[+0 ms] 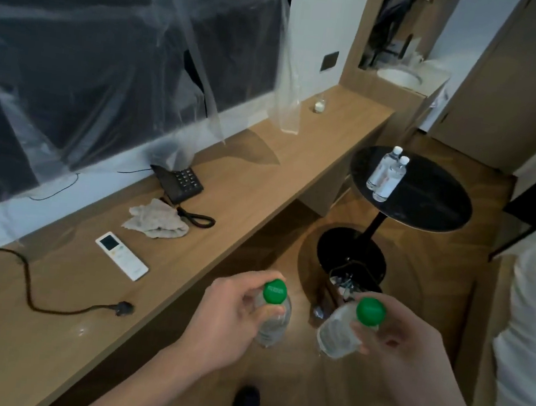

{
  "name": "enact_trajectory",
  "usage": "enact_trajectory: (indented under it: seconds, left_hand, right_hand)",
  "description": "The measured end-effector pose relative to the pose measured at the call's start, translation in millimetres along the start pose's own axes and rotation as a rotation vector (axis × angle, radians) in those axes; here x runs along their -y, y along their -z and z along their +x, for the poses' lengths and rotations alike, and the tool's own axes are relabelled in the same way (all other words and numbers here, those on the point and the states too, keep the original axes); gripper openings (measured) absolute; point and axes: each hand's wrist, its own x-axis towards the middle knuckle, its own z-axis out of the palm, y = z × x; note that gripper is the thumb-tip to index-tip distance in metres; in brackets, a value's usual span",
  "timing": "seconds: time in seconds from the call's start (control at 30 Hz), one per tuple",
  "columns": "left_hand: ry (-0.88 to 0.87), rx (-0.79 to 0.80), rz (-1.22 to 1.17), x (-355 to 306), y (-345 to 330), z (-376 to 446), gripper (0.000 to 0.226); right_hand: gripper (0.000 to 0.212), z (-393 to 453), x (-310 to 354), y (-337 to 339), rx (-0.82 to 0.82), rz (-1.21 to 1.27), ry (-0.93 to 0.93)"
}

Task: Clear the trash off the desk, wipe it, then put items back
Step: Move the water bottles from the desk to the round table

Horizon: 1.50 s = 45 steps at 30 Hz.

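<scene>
The two bottles held up front are clear with bright green caps [275, 291] [371, 311]. The desk [264, 165] is light brown wood grain. On it: a white remote [121, 255], a pale beige cloth [158, 220], a black phone [178, 183] and a black cable [28, 289]. The round side table [427, 201] is glossy black — its two bottles [385, 176] clear, capped white.

1. A hotel room — a long wall-mounted wooden table [262, 182] carries a phone [178, 184] and a remote [122, 255].
2. Washbasin [398, 75] nook beyond; bottled water [385, 178] on a round side table [427, 201].
</scene>
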Motion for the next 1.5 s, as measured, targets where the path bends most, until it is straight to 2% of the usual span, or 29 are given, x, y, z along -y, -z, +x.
enact_trajectory:
  seconds: [0.2, 0.4, 0.57, 0.8, 1.17, 1.37, 1.5]
  left_hand:
    - [-0.043, 0.041, 0.064, -21, -35, 97, 0.040]
    - [0.028, 0.048, 0.033, -48, -64, 163, 0.046]
    - [0.060, 0.042, 0.053, -60, -97, 202, 0.047]
    - [0.084, -0.055, 0.155, -79, -175, 257, 0.048]
    - [0.125, -0.252, 0.039, -143, -303, 334, 0.039]
    - [0.158, -0.293, 0.006, -146, -334, 372, 0.040]
    - [0.193, -0.237, -0.022, -137, -345, 412, 0.043]
  right_hand:
    - [0.038, 72, -20, 47, -0.048, -0.048, 0.009]
    - [0.036, 123, -44, 86, -0.083, -0.027, -0.027]
    - [0.034, 166, -69, 118, -0.040, -0.008, -0.015]
    - [0.038, 231, -133, 186, 0.019, 0.032, 0.032]
    - [0.040, 348, -223, 313, 0.163, -0.074, 0.117]
    - [0.040, 412, -246, 338, 0.182, -0.059, 0.137]
    - [0.039, 450, -250, 339, 0.136, -0.039, 0.154]
